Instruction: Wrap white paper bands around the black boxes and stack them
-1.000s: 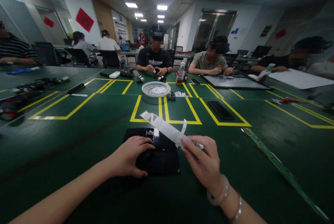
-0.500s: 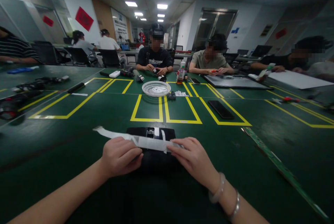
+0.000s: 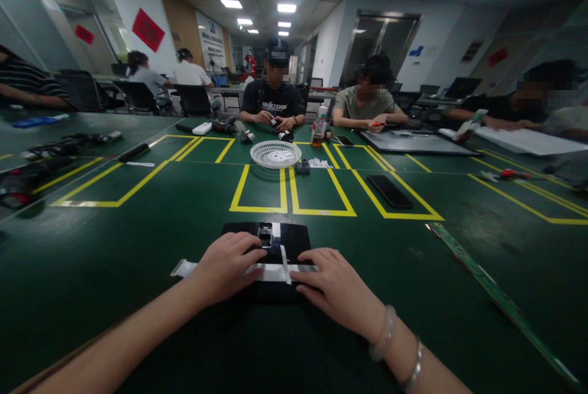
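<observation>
A flat whitish strip (image 3: 272, 272), resembling a ribbon cable, lies across a black flat panel (image 3: 294, 238) in front of me. The strip's left end sticks out past the panel. A thin white tab (image 3: 283, 256) crosses it near the middle. In the panel's upper part is a small square opening (image 3: 265, 234) with a metallic piece inside, and a pale patch beside it. My left hand (image 3: 229, 264) rests over the left part of the strip, fingers stretched out. With its fingers apart, my right hand (image 3: 333, 284) touches the strip's right end; its fingers cover that end.
Yellow tape rectangles mark the green table (image 3: 184, 222). Ahead stand a white plastic basket (image 3: 275, 165) and a bottle (image 3: 318, 130). A black phone (image 3: 389, 190) lies right of centre, and a long green strip (image 3: 482, 280) at the right. Several people sit around the table.
The strip has come down from above the panel to lie on its lower part. My left hand has moved right, its closed fingers now stretched out; the right hand has shifted slightly down.
</observation>
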`<state>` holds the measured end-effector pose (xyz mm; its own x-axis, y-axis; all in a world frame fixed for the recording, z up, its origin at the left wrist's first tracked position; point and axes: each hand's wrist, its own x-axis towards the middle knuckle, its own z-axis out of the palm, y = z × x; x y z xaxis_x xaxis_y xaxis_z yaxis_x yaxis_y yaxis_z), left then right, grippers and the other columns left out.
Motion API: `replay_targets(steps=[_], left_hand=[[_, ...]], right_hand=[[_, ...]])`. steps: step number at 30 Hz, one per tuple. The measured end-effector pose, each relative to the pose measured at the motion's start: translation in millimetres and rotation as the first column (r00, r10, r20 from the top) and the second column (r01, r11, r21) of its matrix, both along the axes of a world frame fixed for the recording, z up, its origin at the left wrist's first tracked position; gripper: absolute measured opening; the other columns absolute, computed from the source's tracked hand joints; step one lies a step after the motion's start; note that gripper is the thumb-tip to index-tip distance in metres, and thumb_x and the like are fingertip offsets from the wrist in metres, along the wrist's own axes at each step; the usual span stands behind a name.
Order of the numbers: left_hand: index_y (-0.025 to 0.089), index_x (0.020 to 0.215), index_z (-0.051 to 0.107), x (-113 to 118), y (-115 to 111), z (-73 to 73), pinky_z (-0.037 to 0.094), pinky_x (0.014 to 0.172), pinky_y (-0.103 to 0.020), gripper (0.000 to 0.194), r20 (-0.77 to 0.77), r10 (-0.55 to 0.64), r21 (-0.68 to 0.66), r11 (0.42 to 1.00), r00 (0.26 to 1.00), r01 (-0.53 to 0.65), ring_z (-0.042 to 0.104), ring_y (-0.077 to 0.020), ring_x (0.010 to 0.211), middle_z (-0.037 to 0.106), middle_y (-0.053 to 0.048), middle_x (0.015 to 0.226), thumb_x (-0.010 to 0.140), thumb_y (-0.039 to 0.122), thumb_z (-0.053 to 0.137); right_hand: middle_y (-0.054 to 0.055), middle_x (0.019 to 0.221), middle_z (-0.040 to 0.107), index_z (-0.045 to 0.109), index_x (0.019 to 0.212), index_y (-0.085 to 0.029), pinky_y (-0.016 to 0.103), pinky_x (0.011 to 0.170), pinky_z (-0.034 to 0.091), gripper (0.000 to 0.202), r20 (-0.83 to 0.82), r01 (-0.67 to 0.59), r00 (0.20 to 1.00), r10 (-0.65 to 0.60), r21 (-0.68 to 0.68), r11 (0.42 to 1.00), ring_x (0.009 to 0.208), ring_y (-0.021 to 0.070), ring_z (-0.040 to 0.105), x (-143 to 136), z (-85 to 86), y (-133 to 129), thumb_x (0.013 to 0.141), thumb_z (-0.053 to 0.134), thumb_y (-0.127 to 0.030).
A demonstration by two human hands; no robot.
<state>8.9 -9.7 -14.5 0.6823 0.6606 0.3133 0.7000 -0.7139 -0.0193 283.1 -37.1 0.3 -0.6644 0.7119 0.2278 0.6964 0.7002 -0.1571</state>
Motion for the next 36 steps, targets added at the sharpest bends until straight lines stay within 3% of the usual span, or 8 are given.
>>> replay_targets(steps=[4,9,12,22,26,29,33,36], left_hand=[[0.02,0.126,0.062,-2,2,-0.8,0.044,0.099,-0.046,0.045,0.016,0.003,-0.055,0.998,1.0,-0.002,0.051,-0.0322,0.12,0.054,-0.009,0.134,0.083,0.026,0.075],[0.021,0.143,0.047,-6,2,-1.2,0.03,0.113,-0.051,0.084,-0.001,-0.028,-0.192,0.981,1.0,0.027,0.044,-0.0334,0.13,0.048,-0.011,0.142,0.076,0.06,0.079],[0.02,0.148,0.041,-6,0,-1.8,0.023,0.117,-0.052,0.099,-0.01,-0.053,-0.245,0.968,0.999,0.049,0.041,-0.0337,0.132,0.044,-0.011,0.146,0.07,0.067,0.08],[0.021,0.127,0.058,-8,4,12.8,0.022,0.118,-0.054,0.074,0.101,-0.043,-0.296,0.953,0.994,0.071,0.054,-0.032,0.117,0.059,-0.009,0.124,0.065,0.051,0.085],[0.021,0.121,0.059,-36,24,15.4,0.02,0.117,-0.055,0.061,0.131,0.102,-0.252,0.965,0.986,-0.067,0.054,-0.0314,0.116,0.06,-0.009,0.122,0.072,0.05,0.08],[0.018,0.118,0.059,-72,46,12.0,0.018,0.115,-0.061,0.058,0.117,0.293,-0.193,0.944,0.949,-0.268,0.054,-0.0339,0.115,0.06,-0.012,0.123,0.077,0.056,0.073],[0.014,0.117,0.06,-129,67,11.2,0.017,0.111,-0.065,0.064,0.059,0.585,-0.165,0.805,0.809,-0.57,0.056,-0.0383,0.111,0.061,-0.015,0.12,0.081,0.067,0.062],[0.007,0.116,0.063,-173,71,11.3,0.028,0.099,-0.068,0.075,0.044,0.717,-0.176,0.691,0.695,-0.701,0.059,-0.0432,0.102,0.065,-0.02,0.11,0.084,0.073,0.053]], right_hand=[[0.006,0.12,0.062,0.069,0.115,-0.031,0.053,0.104,0.039,0.025,-0.05,0.013,0.999,-0.011,0.036,0.999,0.112,0.0244,0.056,0,1.3,1,0.091,0.064,-0.027],[0.003,0.114,0.063,0.074,0.099,-0.03,0.054,0.111,0.032,0.014,-0.039,0.023,0.999,-0.022,0.029,0.999,0.113,0.0224,0.056,-1,1.9,-1,0.091,0.063,-0.026],[0.004,0.115,0.063,0.073,0.1,-0.03,0.055,0.112,0.032,0.015,-0.019,0.022,1.0,-0.021,0.055,0.998,0.115,0.0233,0.055,-3,2.4,-3,0.09,0.063,-0.026],[0.008,0.119,0.064,0.064,0.123,-0.026,0.056,0.106,0.038,0.033,-0.148,0.063,0.989,-0.029,0.236,0.97,0.112,0.0249,0.058,4,6.1,2,0.091,0.059,-0.019],[0.007,0.116,0.065,0.062,0.123,-0.026,0.054,0.105,0.04,0.034,-0.175,0.06,0.984,-0.02,0.223,0.973,0.109,0.0237,0.059,5,5.2,4,0.091,0.057,-0.018],[0.007,0.117,0.065,0.059,0.129,-0.026,0.054,0.105,0.041,0.039,-0.167,0.049,0.986,-0.017,0.191,0.98,0.109,0.0233,0.06,5,4.1,5,0.091,0.057,-0.017],[0.007,0.116,0.066,0.057,0.131,-0.026,0.053,0.103,0.043,0.04,-0.163,0.048,0.986,-0.019,0.178,0.983,0.107,0.0228,0.061,6,3.1,5,0.091,0.057,-0.018],[0.006,0.116,0.066,0.056,0.132,-0.026,0.052,0.102,0.044,0.042,-0.162,0.05,0.987,-0.022,0.171,0.984,0.107,0.0227,0.061,6,2.7,4,0.091,0.057,-0.018]])
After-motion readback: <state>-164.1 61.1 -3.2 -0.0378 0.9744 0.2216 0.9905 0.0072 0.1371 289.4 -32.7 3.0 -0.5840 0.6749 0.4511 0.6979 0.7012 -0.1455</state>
